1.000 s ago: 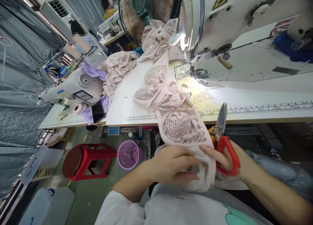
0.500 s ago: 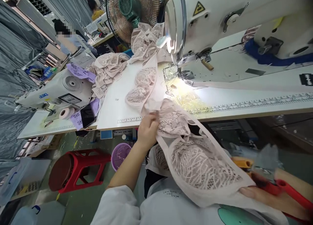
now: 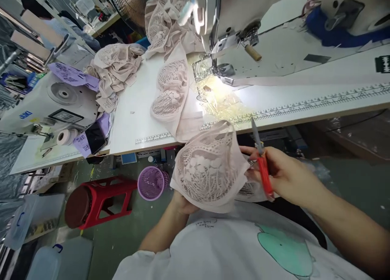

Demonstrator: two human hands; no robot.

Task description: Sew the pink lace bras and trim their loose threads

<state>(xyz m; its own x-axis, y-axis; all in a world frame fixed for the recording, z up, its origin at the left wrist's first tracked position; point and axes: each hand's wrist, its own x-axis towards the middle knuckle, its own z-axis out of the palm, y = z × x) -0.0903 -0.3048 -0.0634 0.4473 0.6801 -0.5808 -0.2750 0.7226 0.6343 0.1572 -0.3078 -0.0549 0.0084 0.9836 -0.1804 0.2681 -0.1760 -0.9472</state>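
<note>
one pale pink lace garment (image 3: pixel 209 174) is in hand just off the table's front edge, one cup facing up; read the clock from it. at 7 o'clock one left hand (image 3: pixel 184 205) is tucked under the cup; its fingers are hidden, so how far they are open cannot be told. at 3 o'clock one right hand (image 3: pixel 283 172) is closed around one pair of red-handled scissors (image 3: pixel 264 172), blades pointing to 12, its fingertips against the garment's edge. on the white table (image 3: pixel 134 130) lie one similar two-cupped piece (image 3: pixel 170 85) at 11 and two heaps of like fabric, one (image 3: pixel 114 65) at 10, the other (image 3: pixel 164 24) at 11. three sewing machines show: one (image 3: pixel 252 12) near 12, one (image 3: pixel 63 95) near 10, one farther back. one purple basket (image 3: pixel 166 178) stands at 9, one red stool (image 3: pixel 106 203) between 8 and 9.
</note>
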